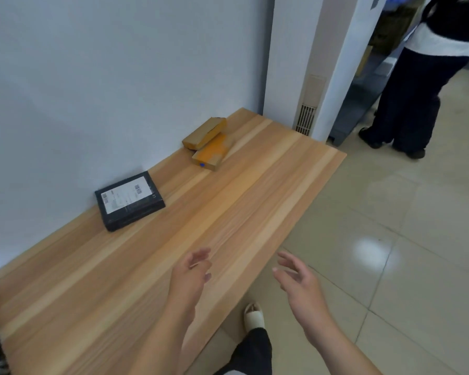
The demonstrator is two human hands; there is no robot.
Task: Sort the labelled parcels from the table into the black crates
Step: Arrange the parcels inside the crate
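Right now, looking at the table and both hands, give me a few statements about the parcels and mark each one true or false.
1. The black parcel lies against the wall with a white label facing up. True.
2. The left hand grips a parcel. False: it holds nothing, fingers relaxed above the table.
3. Two brown parcels lie at the far end, one resting partly on the other. True.
4. The right hand rests on the black parcel. False: it hangs open past the table's edge, over the floor.
5. Five parcels remain on the table. False: three are visible.
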